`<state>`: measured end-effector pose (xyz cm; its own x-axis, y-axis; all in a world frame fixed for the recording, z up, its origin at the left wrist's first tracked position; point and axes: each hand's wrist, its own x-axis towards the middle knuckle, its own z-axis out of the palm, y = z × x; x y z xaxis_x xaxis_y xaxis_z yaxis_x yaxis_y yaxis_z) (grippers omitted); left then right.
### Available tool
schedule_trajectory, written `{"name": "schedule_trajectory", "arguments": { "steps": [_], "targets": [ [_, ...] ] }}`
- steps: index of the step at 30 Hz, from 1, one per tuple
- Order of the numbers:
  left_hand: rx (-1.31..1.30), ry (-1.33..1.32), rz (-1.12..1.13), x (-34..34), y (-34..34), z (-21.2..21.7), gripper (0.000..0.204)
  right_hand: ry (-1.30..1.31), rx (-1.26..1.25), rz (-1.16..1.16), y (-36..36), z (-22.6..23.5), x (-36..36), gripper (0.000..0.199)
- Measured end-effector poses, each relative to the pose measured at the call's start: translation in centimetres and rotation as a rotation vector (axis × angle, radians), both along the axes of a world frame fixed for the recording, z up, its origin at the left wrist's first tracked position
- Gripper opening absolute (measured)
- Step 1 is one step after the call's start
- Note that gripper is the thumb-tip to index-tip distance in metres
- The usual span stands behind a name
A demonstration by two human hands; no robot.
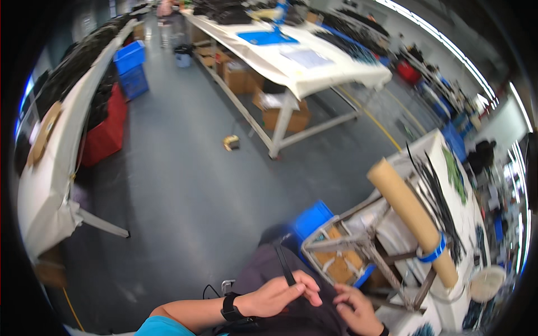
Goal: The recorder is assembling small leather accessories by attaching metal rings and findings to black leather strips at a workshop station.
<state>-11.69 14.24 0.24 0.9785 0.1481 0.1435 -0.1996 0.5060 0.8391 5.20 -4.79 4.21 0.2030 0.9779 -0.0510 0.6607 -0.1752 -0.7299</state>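
Note:
Over my lap, my left hand (pixel 294 291) is closed on a narrow black strip (pixel 283 263), which sticks up and away from the fingers. Its lower end is hidden in the grip. Just to the right, my right hand (pixel 357 309) has its fingers loosely bent and apart, and I see nothing in it. A small gap lies between the two hands. Dark cloth (pixel 260 269) covers my legs beneath them.
A brown cardboard tube (pixel 406 204) with blue tape (pixel 434 250) leans at the right by a cluttered white table (pixel 476 224). A metal-framed stool (pixel 350 241) and blue bin (pixel 312 218) stand close by. Ahead is a long white table (pixel 314 78); a red bin (pixel 106 131) is left.

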Motion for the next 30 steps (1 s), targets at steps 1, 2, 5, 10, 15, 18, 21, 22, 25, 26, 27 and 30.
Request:
{"name": "schedule_trajectory", "arguments": {
  "steps": [1, 2, 5, 10, 15, 18, 21, 22, 25, 26, 27, 30],
  "targets": [
    [0.095, -0.041, -0.112, 0.4, -0.9, -0.2, 0.027, 0.452, -0.114, -0.238, -1.2, 0.0, 0.1, 0.049],
    [0.200, -0.062, -0.157, 0.8, -1.6, -0.1, 0.027, 0.634, -0.041, -0.285, -0.4, 0.3, -0.2, 0.053],
    [0.384, -0.102, -0.399, 3.8, -2.7, -1.1, 0.025, 0.941, 0.095, -0.278, 1.5, -1.0, 0.2, 0.062],
    [0.572, -0.021, -0.544, 4.5, -4.2, -1.9, 0.026, 1.140, -0.126, -0.195, 2.5, 2.2, -1.3, 0.054],
    [0.387, -0.043, -0.407, 4.1, -4.6, -2.1, 0.023, 0.998, -0.065, -0.270, 0.9, 1.3, -2.7, 0.036],
    [0.526, 0.044, -0.524, 4.5, -3.7, -1.4, 0.021, 0.950, -0.006, -0.270, 0.2, -0.5, -2.8, 0.031],
    [0.846, -0.085, -0.406, 4.7, -1.2, -1.1, 0.054, 0.863, 0.023, -0.273, -0.3, 0.6, -2.5, 0.024],
    [0.568, 0.070, -0.471, 4.7, -0.6, -0.7, 0.060, 0.787, 0.019, -0.232, -0.8, 0.6, -2.3, 0.024],
    [-0.085, 0.254, -0.503, 5.4, -1.1, 1.4, 0.041, 0.705, 0.015, -0.169, -2.2, 0.1, -2.4, 0.023],
    [-0.043, 0.276, -0.487, 5.8, -2.1, 1.7, 0.032, 0.730, 0.015, -0.189, -2.7, -0.2, -2.7, 0.024],
    [-0.001, 0.299, -0.468, 6.2, -2.8, 1.8, 0.024, 0.756, 0.015, -0.205, -3.0, -0.4, -2.8, 0.024],
    [0.304, 0.226, -0.167, 6.5, -4.1, 2.0, 0.008, 0.734, -0.065, -0.346, -5.4, -0.1, -1.9, 0.025]
  ]
}}
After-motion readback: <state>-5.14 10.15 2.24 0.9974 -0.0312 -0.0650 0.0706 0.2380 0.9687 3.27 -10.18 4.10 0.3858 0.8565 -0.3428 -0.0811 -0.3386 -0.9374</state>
